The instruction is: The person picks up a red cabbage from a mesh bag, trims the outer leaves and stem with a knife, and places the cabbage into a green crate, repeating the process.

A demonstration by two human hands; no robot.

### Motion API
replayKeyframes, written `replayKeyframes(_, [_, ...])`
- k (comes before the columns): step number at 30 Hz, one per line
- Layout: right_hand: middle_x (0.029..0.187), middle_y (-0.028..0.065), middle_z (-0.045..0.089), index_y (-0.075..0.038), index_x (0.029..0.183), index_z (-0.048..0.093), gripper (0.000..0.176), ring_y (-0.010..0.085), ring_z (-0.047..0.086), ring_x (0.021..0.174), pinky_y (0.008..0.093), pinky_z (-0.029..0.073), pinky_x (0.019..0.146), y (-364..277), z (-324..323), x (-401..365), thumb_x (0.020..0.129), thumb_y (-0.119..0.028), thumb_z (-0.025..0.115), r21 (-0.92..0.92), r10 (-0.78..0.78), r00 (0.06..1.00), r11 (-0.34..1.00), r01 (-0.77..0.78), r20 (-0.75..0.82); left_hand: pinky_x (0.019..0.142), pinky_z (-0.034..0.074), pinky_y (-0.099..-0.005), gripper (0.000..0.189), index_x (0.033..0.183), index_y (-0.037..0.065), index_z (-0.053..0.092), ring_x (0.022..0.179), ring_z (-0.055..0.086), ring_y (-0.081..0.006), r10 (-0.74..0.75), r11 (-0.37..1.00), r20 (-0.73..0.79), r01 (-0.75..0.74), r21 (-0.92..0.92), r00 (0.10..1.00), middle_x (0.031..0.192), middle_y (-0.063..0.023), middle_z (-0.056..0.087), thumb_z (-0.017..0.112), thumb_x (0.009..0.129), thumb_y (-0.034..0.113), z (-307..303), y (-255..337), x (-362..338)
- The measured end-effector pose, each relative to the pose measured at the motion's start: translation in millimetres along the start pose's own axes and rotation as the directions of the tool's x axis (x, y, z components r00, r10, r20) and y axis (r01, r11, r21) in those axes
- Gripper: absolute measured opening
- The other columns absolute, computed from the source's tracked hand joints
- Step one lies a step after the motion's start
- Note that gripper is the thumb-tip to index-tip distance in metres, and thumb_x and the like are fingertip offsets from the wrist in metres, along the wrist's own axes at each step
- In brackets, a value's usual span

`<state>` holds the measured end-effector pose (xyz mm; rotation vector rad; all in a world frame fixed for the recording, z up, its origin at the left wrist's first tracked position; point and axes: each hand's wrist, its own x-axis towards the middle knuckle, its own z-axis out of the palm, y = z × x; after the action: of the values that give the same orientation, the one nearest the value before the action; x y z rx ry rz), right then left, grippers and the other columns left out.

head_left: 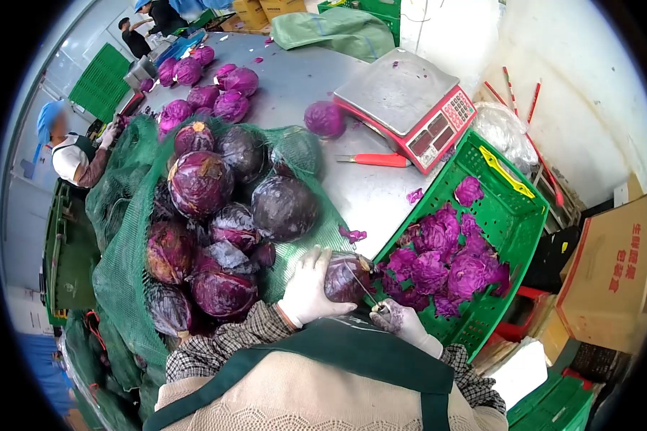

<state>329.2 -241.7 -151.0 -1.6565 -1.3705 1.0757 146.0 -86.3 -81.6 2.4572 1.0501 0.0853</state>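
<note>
My left hand [310,287], in a white glove, grips the left side of a dark purple cabbage [345,279] at the table's front edge. On the cabbage's right, my gloved right hand [402,321] is closed round a knife, whose thin blade [359,280] lies against the cabbage near its stem end. Left of my hands, a green mesh sack [126,287] lies open with several dark cabbages [285,208] on it. A green crate [521,215] with loose purple leaves [438,266] stands to the right.
A red scale [399,100] and a red-handled knife [381,159] lie beyond the crate. Several bright purple cabbages [230,105] sit farther back on the metal table [295,72]. A co-worker [75,154] stands at the left; two people are at the far end. Cardboard boxes [607,273] stand right.
</note>
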Motion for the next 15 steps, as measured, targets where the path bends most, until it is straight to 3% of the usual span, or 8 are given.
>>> replayKeyframes(1, [0.082, 0.0127, 0.066, -0.007, 0.092, 0.060, 0.018, 0.0313, 0.066, 0.071, 0.0367, 0.054, 0.059, 0, 0, 1, 0.088, -0.024, 0.061, -0.084, 0.011, 1.000, 0.996, -0.009, 0.027, 0.108, 0.031, -0.0483, 0.118, 0.137, -0.010, 0.030, 0.127, 0.035, -0.0470, -0.005, 1.000, 0.009, 0.005, 0.003, 1.000, 0.135, -0.0341, 0.034, 0.079, 0.056, 0.060, -2, 2, 1])
replayKeyframes(4, [0.081, 0.0138, 0.066, -0.006, 0.091, 0.060, 0.019, 0.0321, 0.065, 0.069, 0.0374, 0.054, 0.058, 11, -2, 14, 0.085, -0.024, 0.061, -0.405, -0.173, 0.966, 0.882, 0.240, 0.194, 0.104, 0.036, -0.0484, 0.113, 0.138, -0.006, 0.030, 0.127, 0.034, -0.0443, -0.015, 0.999, 0.002, 0.014, 0.036, 1.000, 0.137, -0.0297, 0.034, 0.081, 0.055, 0.052, -1, 4, 2])
replayKeyframes(7, [0.069, 0.0088, 0.057, -0.005, 0.079, 0.058, 0.009, 0.0278, 0.060, 0.066, 0.0394, 0.052, 0.059, 7, -5, 28, 0.081, -0.014, 0.059, -0.567, -0.172, 0.947, 0.767, 0.302, 0.272, 0.104, 0.036, -0.0494, 0.116, 0.138, -0.006, 0.031, 0.125, 0.036, -0.0462, -0.058, 0.997, 0.022, 0.057, 0.049, 0.998, 0.136, -0.0306, 0.035, 0.079, 0.055, 0.058, 2, 8, 5])
replayKeyframes(10, [0.067, 0.0084, 0.055, -0.007, 0.074, 0.059, 0.007, 0.0266, 0.059, 0.071, 0.0386, 0.052, 0.059, 4, 3, 42, 0.076, -0.013, 0.057, -0.409, 0.166, 0.986, 0.900, -0.154, -0.007, 0.102, 0.038, -0.0512, 0.112, 0.138, -0.005, 0.032, 0.125, 0.037, -0.0465, -0.104, 0.995, 0.051, 0.103, 0.012, 0.993, 0.136, -0.0291, 0.036, 0.079, 0.056, 0.056, 3, 14, 12])
replayKeyframes(11, [0.067, 0.0081, 0.057, -0.007, 0.071, 0.059, 0.010, 0.0264, 0.059, 0.073, 0.0385, 0.052, 0.060, 47, 14, 44, 0.075, -0.015, 0.055, -0.505, 0.026, 0.997, 0.863, 0.014, 0.072, 0.101, 0.039, -0.0523, 0.110, 0.137, -0.004, 0.032, 0.125, 0.036, -0.0465, -0.120, 0.992, 0.063, 0.121, -0.015, 0.991, 0.136, -0.0284, 0.036, 0.079, 0.057, 0.054, 4, 16, 14])
replayKeyframes(13, [0.067, 0.0092, 0.058, -0.007, 0.072, 0.061, 0.014, 0.0283, 0.059, 0.072, 0.0377, 0.052, 0.063, 50, 10, 61, 0.079, -0.016, 0.053, -0.563, -0.022, 0.985, 0.818, 0.116, 0.171, 0.099, 0.039, -0.0546, 0.107, 0.137, -0.004, 0.031, 0.126, 0.035, -0.0475, -0.138, 0.988, 0.036, 0.140, -0.065, 0.990, 0.137, -0.0279, 0.036, 0.077, 0.060, 0.054, 7, 11, 16])
replayKeyframes(14, [0.070, 0.0103, 0.061, -0.006, 0.075, 0.063, 0.014, 0.0295, 0.060, 0.075, 0.0378, 0.053, 0.067, 38, 0, 67, 0.080, -0.014, 0.053, -0.580, 0.042, 0.965, 0.805, 0.119, 0.257, 0.098, 0.039, -0.0574, 0.106, 0.138, -0.002, 0.031, 0.126, 0.035, -0.0476, -0.115, 0.988, 0.139, 0.127, -0.084, 0.984, 0.139, -0.0266, 0.035, 0.075, 0.061, 0.056, 8, 10, 16])
replayKeyframes(15, [0.077, 0.0119, 0.064, -0.005, 0.079, 0.065, 0.015, 0.0299, 0.061, 0.081, 0.0381, 0.052, 0.073, 5, -11, 74, 0.082, -0.012, 0.052, -0.498, 0.209, 0.949, 0.865, -0.067, 0.235, 0.098, 0.038, -0.0593, 0.107, 0.139, -0.001, 0.030, 0.127, 0.034, -0.0475, -0.133, 0.991, 0.139, 0.136, -0.009, 0.981, 0.140, -0.0260, 0.035, 0.075, 0.062, 0.056, 4, 16, 15])
